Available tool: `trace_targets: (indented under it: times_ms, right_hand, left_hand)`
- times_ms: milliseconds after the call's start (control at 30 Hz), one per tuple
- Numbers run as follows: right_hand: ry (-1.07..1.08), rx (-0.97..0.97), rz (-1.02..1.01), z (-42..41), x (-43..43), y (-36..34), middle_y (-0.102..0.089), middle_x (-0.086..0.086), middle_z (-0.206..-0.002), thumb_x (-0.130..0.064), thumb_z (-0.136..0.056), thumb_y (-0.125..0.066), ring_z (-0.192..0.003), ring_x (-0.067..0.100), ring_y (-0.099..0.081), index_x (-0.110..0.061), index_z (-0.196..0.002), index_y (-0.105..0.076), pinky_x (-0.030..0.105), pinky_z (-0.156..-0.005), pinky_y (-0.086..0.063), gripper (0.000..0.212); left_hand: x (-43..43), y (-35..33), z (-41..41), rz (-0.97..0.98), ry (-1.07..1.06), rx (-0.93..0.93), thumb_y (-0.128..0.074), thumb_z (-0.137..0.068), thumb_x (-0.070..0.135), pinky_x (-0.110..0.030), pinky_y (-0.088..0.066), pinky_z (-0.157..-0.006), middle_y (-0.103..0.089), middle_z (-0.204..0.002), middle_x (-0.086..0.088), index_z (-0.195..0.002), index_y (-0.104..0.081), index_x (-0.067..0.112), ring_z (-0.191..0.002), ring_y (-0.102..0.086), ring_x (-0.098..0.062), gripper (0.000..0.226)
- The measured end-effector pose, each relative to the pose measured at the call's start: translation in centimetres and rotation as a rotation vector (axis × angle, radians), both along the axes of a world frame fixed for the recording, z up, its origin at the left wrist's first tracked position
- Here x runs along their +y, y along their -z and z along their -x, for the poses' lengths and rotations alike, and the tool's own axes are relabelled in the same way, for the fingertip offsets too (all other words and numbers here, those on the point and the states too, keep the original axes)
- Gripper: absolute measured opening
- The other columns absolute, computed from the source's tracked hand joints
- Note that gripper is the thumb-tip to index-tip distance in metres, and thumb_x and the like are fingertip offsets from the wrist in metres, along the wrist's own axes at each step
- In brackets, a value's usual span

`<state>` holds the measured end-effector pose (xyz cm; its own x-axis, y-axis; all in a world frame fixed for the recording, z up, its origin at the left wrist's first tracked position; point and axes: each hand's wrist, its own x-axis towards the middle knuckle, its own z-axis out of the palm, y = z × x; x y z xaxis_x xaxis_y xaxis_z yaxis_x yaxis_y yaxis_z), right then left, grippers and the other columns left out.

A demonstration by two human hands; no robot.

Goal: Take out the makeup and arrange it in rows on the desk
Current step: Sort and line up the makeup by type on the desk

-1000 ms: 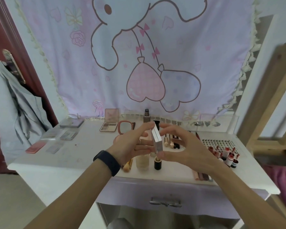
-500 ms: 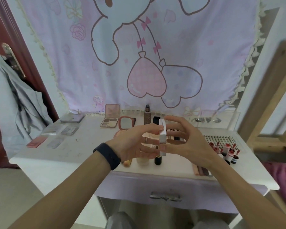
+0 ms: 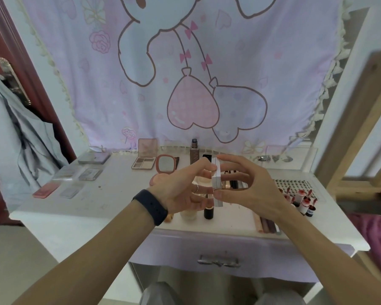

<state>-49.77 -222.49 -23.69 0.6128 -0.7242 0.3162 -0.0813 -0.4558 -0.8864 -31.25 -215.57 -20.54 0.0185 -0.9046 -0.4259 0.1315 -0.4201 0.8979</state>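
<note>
**While gripped by both hands, one white case is off the desk**

Where the fingertips meet it, one white rectangular flat case (image 3: 217, 181) stands on edge in the air above the middle of the white desk (image 3: 97, 208), clear of the surface. On the left hand (image 3: 180, 192), the thumb lies at the upper corner and the fingers sit against the lower near face, pinching. That hand has one ring on a finger and one black wristband (image 3: 151, 205) at the wrist. On the right hand (image 3: 253, 186), the forefinger is at the top edge and the thumb at the lower edge, pinching, with the remaining fingers fanned behind. Both forearms reach in from the lower corners and converge.

Desk count:
- **Left side:** five flat palettes (image 3: 89, 173).
- **Back centre:** one open eyeshadow palette with a pink lid (image 3: 144, 160), one round pink-rimmed mirror (image 3: 166, 164) and one tall brown bottle (image 3: 194, 150).
- **Beneath the hands:** one cream bottle (image 3: 188, 214) and one black tube (image 3: 208, 211), both upright.
- **Right side:** a cluster of small red-capped bottles (image 3: 301, 199), number not determinable.
</note>
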Motion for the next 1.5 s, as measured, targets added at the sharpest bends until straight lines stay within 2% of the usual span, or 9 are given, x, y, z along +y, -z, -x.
trace_targets:
  times_ms: [200,400,500,667,833,1033,1233,1367,1500]
  right_hand:
    - [-0.103,-0.015,-0.234,0.3,-0.9,-0.4,-0.06,-0.012,-0.137,-0.042,-0.082,-0.075,-0.124,0.01,-0.06,-0.053,-0.136,-0.051,0.041,-0.105,-0.049,0.06]
    - [-0.078,-0.014,-0.21,0.1,-0.8,-1.1,-0.076,-0.005,-0.109,-0.007,-0.094,-0.064,-0.106,0.012,-0.07,-0.038,-0.134,-0.059,0.037,-0.093,-0.058,0.051]
    - [-0.029,-0.021,-0.135,0.3,-0.8,-0.9,-0.076,-0.003,-0.108,-0.002,-0.09,-0.066,-0.102,0.02,-0.072,-0.034,-0.132,-0.061,0.047,-0.089,-0.06,0.054]
    - [0.069,0.014,-0.034,-0.1,-0.4,-0.4,-0.075,-0.016,-0.11,-0.001,-0.084,-0.067,-0.096,0.032,-0.073,-0.038,-0.136,-0.058,0.06,-0.084,-0.057,0.064]
    - [0.106,0.013,0.031,-0.3,0.0,-1.3,-0.074,-0.024,-0.105,-0.003,-0.086,-0.067,-0.074,0.004,-0.073,-0.048,-0.121,-0.061,0.034,-0.066,-0.061,0.057]
    - [0.131,0.084,0.158,-0.7,0.3,-2.6,-0.071,-0.032,-0.094,-0.004,-0.085,-0.066,-0.05,-0.003,-0.059,-0.054,-0.115,-0.057,0.01,-0.054,-0.047,0.059]
    - [0.164,0.132,0.192,-1.4,0.2,-2.5,-0.067,-0.041,-0.09,-0.013,-0.084,-0.066,-0.053,0.005,-0.056,-0.047,-0.131,-0.057,0.02,-0.059,-0.056,0.059]
    - [0.185,0.177,0.199,-1.8,0.3,-3.1,-0.066,-0.036,-0.085,-0.015,-0.083,-0.066,-0.053,0.003,-0.062,-0.038,-0.135,-0.059,0.014,-0.056,-0.052,0.058]
    - [0.177,0.16,0.265,-1.8,-0.2,-3.8,-0.073,-0.026,-0.1,-0.031,-0.091,-0.065,-0.064,0.001,-0.066,-0.043,-0.132,-0.061,0.014,-0.065,-0.052,0.043]
  left_hand:
    - [-0.4,0.2,0.2,0.28,-0.069,-0.218,-0.077,-0.083,0.023,-0.038,-0.06,-0.082,-0.07,-0.112,-0.005,-0.119,-0.06,0.027,-0.093,-0.073,-0.024,0.041]
    - [-0.1,0.4,0.4,0.556,-0.016,-0.462,-0.082,-0.079,0.017,-0.022,-0.058,-0.077,-0.064,-0.119,0.009,-0.121,-0.059,0.039,-0.099,-0.07,-0.01,0.053]
    - [0.0,0.4,0.2,0.597,0.044,-0.561,-0.08,-0.08,0.015,-0.017,-0.055,-0.081,-0.064,-0.117,0.019,-0.124,-0.06,0.042,-0.105,-0.065,-0.003,0.055]
    - [0.0,0.7,0.1,0.578,0.081,-0.678,-0.081,-0.078,0.026,-0.038,-0.055,-0.096,-0.059,-0.129,0.021,-0.138,-0.053,0.045,-0.112,-0.063,-0.006,0.068]
    - [-0.1,0.7,0.0,0.619,0.025,-0.645,-0.081,-0.079,0.024,-0.041,-0.057,-0.094,-0.063,-0.124,0.023,-0.135,-0.056,0.045,-0.11,-0.065,-0.008,0.065]
    - [-0.4,0.6,-0.2,0.681,-0.026,-0.662,-0.079,-0.066,0.041,-0.039,-0.057,-0.093,-0.064,-0.123,0.021,-0.129,-0.059,0.045,-0.109,-0.066,-0.011,0.067]
    - [-0.7,0.8,-0.8,0.679,-0.06,-0.675,-0.084,-0.076,0.024,-0.034,-0.057,-0.091,-0.06,-0.128,0.022,-0.129,-0.057,0.05,-0.11,-0.064,-0.008,0.065]
    - [-0.9,1.0,-0.9,0.673,-0.075,-0.668,-0.084,-0.076,0.025,-0.034,-0.057,-0.091,-0.062,-0.127,0.019,-0.129,-0.057,0.05,-0.109,-0.066,-0.008,0.065]
    - [-0.8,0.5,-0.6,0.57,-0.136,-0.338,-0.074,-0.087,0.018,-0.043,-0.059,-0.088,-0.069,-0.123,0.0,-0.129,-0.062,0.035,-0.107,-0.069,-0.02,0.048]
